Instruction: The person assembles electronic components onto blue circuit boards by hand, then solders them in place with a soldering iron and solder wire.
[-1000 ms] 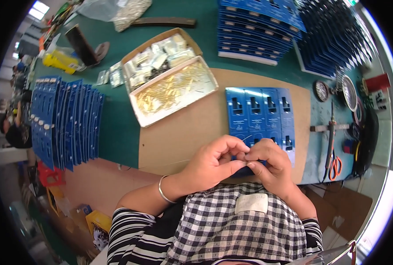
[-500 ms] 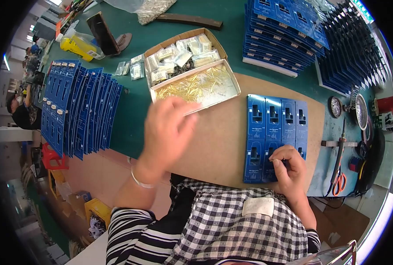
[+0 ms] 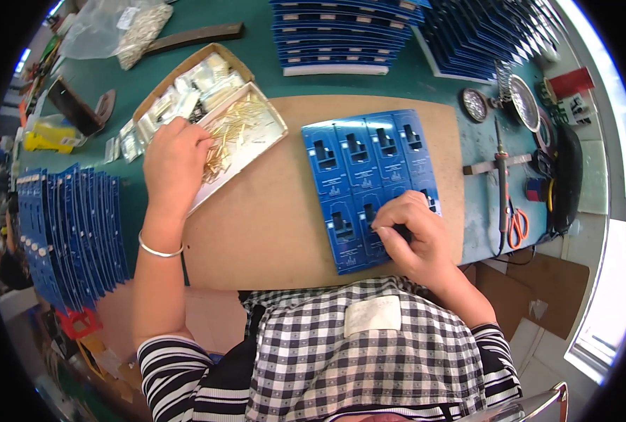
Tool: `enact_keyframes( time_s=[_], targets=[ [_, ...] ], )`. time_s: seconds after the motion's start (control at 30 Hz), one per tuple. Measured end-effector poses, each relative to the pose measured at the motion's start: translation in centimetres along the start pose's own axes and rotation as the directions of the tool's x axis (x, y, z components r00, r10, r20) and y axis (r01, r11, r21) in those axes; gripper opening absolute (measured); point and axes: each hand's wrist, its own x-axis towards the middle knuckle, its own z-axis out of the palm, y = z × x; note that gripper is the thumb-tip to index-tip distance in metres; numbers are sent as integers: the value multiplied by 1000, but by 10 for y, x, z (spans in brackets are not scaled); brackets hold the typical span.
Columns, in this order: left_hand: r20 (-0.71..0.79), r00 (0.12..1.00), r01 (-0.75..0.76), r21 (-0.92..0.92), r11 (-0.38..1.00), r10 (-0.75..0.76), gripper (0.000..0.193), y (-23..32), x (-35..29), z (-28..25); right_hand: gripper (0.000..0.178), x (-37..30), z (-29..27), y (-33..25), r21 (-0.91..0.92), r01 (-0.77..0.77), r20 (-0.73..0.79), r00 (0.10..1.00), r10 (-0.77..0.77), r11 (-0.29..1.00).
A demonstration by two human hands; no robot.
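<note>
My left hand [image 3: 176, 163] reaches into the white tray [image 3: 260, 141] at the left, its bent fingers closed together among thin gold-coloured pins [image 3: 237, 121]. Whether a pin is between them is hidden. Over the lower row of a blue circuit-board panel [image 3: 362, 184], my right hand [image 3: 417, 231] holds thumb and forefinger in a pinch; what they grip is too small to make out. The panel lies flat on a brown board [image 3: 270, 246] and has two rows of dark rectangular openings.
Behind the pins, a cardboard box [image 3: 218, 53] holds small clear packets. Blue panels stand upright at left [image 3: 74, 232]; more are stacked at the back [image 3: 341, 35]. At right lie a soldering iron [image 3: 501, 169], orange-handled scissors [image 3: 517, 226] and a metal dish [image 3: 475, 104].
My left hand has come down into the pins, its fingers closing. The view has shifted, so everything sits elsewhere in the picture. My right hand stays pinched over the panel.
</note>
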Motion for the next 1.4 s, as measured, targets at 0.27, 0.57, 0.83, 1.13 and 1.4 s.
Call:
enact_keyframes(
  time_s=[0.27,0.57,0.83,1.13,1.4],
  targets=[
    [124,949,312,-506,804,-291,13,-24,-16,4,11,9,9,0,-204,8,84,996,9,979],
    [462,850,472,-881,-23,-254,18,-71,-25,-41,11,2,14,7,-133,-3,77,997,13,991],
    [619,681,634,-766,-106,-392,13,9,-140,-126,11,2,8,4,-189,1,30,1000,5,982],
    [305,946,273,-931,241,109,6,100,-126,-36,10,8,14,2,-264,67,143,989,-30,962],
    [344,928,294,-913,284,146,7,108,-62,-2,7,10,22,-7,-406,-52,50,996,79,912]
  ],
)
